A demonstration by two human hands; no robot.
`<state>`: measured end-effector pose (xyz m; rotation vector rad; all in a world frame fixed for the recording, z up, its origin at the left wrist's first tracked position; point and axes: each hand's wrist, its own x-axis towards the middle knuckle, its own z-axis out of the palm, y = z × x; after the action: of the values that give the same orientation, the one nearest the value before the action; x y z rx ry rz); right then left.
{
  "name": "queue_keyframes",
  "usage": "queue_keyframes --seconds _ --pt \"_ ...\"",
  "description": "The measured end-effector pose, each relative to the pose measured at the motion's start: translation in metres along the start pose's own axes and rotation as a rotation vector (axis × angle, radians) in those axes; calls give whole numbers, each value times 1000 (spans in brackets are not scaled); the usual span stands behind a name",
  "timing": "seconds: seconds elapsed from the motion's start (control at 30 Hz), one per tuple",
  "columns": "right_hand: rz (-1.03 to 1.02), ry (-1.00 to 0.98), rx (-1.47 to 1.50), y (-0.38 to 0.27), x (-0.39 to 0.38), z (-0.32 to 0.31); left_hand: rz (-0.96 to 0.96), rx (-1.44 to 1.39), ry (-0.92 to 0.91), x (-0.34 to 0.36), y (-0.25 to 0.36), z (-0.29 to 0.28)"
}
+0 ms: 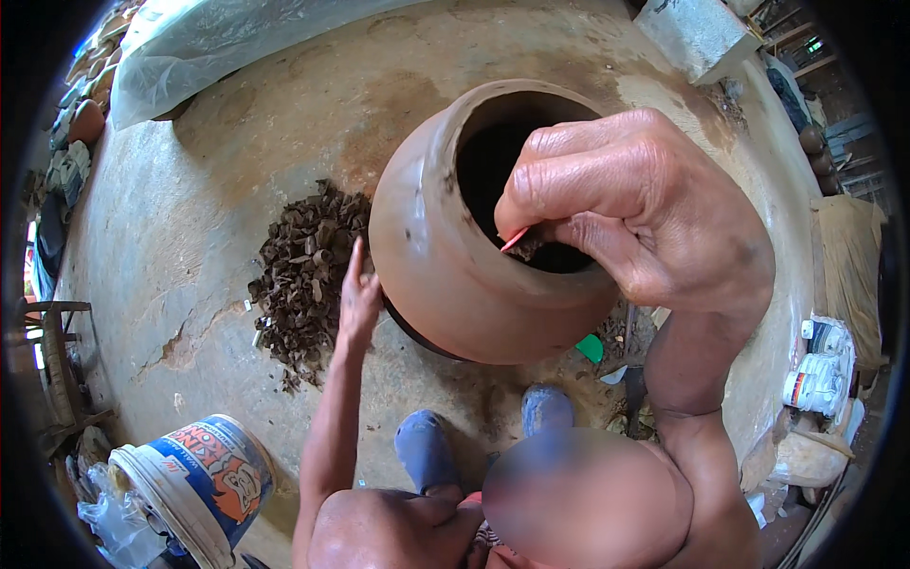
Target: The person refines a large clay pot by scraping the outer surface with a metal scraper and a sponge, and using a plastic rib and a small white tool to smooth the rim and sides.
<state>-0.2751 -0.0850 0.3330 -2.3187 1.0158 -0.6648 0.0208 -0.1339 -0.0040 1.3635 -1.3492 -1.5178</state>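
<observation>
Pot [427, 237] is appearing formed, finishing seemingly remaining; right hand [630, 204] is pinching a red-edged piece [515, 240]; left hand [358, 300], unclenched, is resting alongside.

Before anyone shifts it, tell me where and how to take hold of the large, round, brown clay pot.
Probably best: cup the brown clay pot low on its belly, from left and right; it bulges below a narrower mouth, and no handles show. The left hand is at its left side.
</observation>
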Motion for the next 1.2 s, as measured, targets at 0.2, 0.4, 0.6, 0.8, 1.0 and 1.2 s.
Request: queue_keyframes --seconds 0.2,0.4,0.6,0.8,1.0,1.2 --pt "-20 -22 6 -3 0 -6 153 -319 -16 76 46 -9" --pt "-39 -37 -12 2 -4 -3 234 33 212 -6 23 28" --pt "-86 -35 50 4 4 0 -274 -51 204 -123 -20 46" --pt "-53 -91 -2 1 -2 -10 -204 -169 -117 -51 -29 27" --pt "-90 -52 55 8 9 -4 109 -78 31 58 15 -12" --pt "-60 -76 61 10 7 -3 236 -183 42 41 35 4"
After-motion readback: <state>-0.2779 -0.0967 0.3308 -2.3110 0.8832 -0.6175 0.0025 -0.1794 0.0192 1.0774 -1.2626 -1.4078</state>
